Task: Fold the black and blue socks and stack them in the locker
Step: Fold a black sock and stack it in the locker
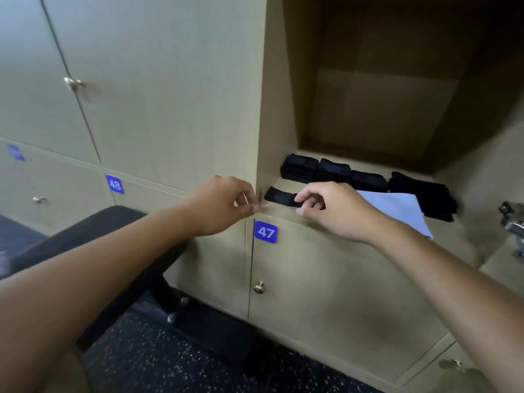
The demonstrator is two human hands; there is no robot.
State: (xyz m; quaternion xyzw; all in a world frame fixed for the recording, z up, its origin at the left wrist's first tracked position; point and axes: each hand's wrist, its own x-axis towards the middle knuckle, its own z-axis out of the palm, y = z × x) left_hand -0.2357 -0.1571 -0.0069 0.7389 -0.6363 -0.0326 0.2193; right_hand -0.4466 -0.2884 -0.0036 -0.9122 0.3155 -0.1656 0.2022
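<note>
A dark sock [279, 196] lies flat along the front edge of the open locker [283, 123] floor. My right hand [331, 209] pinches its right end between thumb and fingers. My left hand [226, 205] hovers just left of the sock's other end, at the locker's left post, fingers curled, holding nothing I can make out. Behind the sock, several folded dark socks [334, 170] stand in a row near the back. Another pile of dark socks [425, 195] lies at the right.
A white sheet of paper [397, 207] lies on the locker floor under my right wrist. Closed doors numbered 47 [265, 232] and 48 [114, 184] sit below. A black bench [93, 236] stands at left. A metal hinge [513, 219] sticks out at right.
</note>
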